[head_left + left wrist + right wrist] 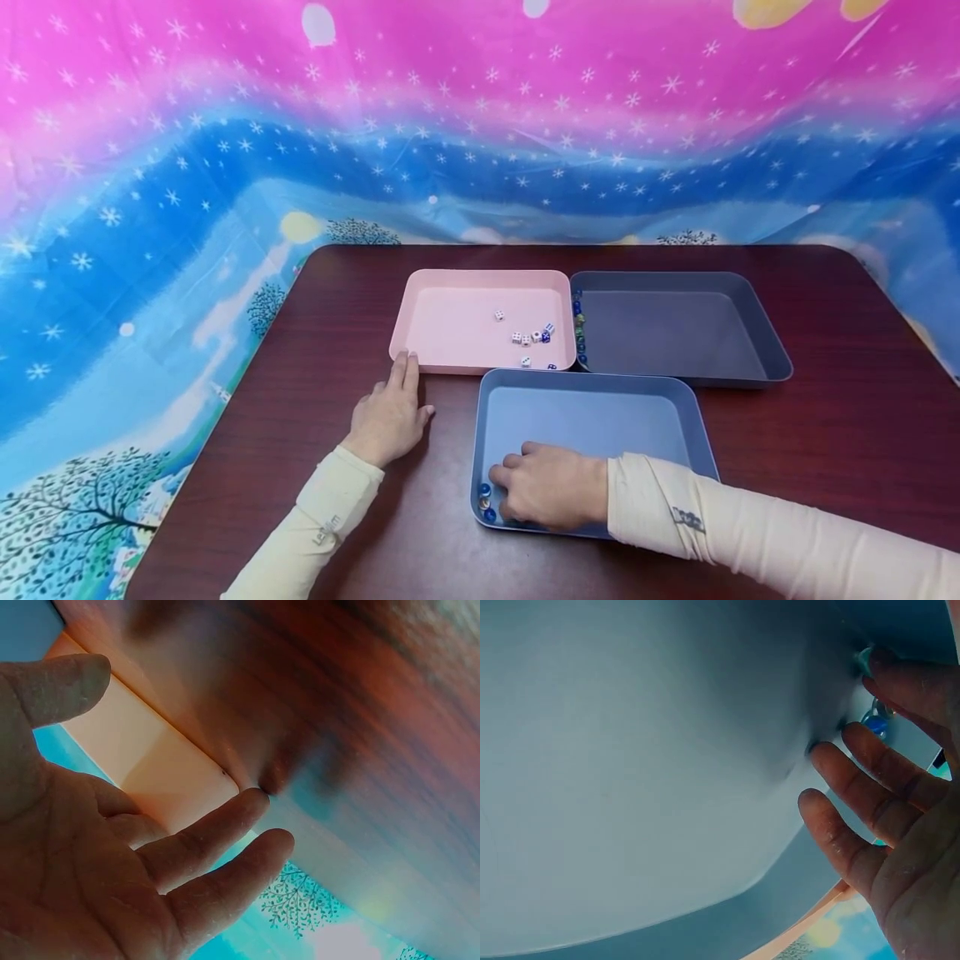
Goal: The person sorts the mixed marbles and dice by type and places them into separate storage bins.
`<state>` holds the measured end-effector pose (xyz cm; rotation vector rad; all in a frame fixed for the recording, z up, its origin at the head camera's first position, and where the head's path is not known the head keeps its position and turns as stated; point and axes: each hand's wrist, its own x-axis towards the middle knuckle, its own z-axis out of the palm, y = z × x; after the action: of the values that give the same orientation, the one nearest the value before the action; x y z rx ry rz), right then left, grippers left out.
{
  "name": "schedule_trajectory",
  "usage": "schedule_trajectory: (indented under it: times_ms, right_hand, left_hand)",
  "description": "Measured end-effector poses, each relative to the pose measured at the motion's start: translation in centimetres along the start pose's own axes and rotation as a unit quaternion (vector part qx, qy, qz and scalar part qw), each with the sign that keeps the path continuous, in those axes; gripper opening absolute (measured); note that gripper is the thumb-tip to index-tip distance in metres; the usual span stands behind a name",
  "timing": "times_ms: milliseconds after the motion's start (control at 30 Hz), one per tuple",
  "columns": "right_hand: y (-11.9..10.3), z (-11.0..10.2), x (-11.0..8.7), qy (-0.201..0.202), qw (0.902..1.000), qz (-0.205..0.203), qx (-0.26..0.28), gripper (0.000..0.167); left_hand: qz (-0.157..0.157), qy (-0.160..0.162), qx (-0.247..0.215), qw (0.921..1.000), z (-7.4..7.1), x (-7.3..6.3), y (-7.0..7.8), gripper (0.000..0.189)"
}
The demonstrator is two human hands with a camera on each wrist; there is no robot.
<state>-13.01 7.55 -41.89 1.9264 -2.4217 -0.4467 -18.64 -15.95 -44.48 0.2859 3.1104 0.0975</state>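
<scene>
My right hand [553,487] reaches down into the blue tray [592,382] near its left end. In the right wrist view, its thumb and forefinger meet at a greenish marble [865,660], while the other fingers stay loosely bent. Several more marbles [485,490] lie along the tray's left wall, beside that hand. My left hand [386,419] is on the table, its extended fingertips at the near left corner of the pink tray [435,367]. Nothing is held in it. Several dice [526,339], white and dark blue, sit toward the pink tray's right side.
A dark grey tray [667,325] stands behind and to the right, against the pink one. Several marbles [580,321] line its left wall. All three trays rest on a dark red-brown table [847,467]. A patterned cloth [480,125] hangs behind.
</scene>
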Motion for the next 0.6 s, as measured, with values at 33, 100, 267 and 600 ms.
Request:
schedule_trajectory:
  times_ms: [33, 100, 267, 600]
  right_hand:
    - [0.0, 0.1, -0.1, -0.001, 1.0, 0.003, 0.001, 0.009]
    - [0.0, 0.1, -0.5, -0.005, 0.9999, 0.01, 0.009, 0.009]
    - [0.4, 0.1, -2.1, -0.011, 0.9976, 0.045, 0.05, 0.015]
    - [3.6, -0.2, -7.5, 0.0, 0.9704, 0.186, 0.154, 0.008]
  left_hand:
    - [0.001, 0.0, 0.0, 1.0, 0.0, 0.0, 0.1, 0.08]
    - [0.003, -0.001, 0.0, 1.0, -0.1, 0.0, 0.1, 0.08]
    - [0.005, -0.007, 0.002, 1.0, -0.1, 0.1, 0.3, 0.081]
    - [0.007, -0.017, 0.006, 0.9998, -0.1, 0.0, 0.0, 0.081]
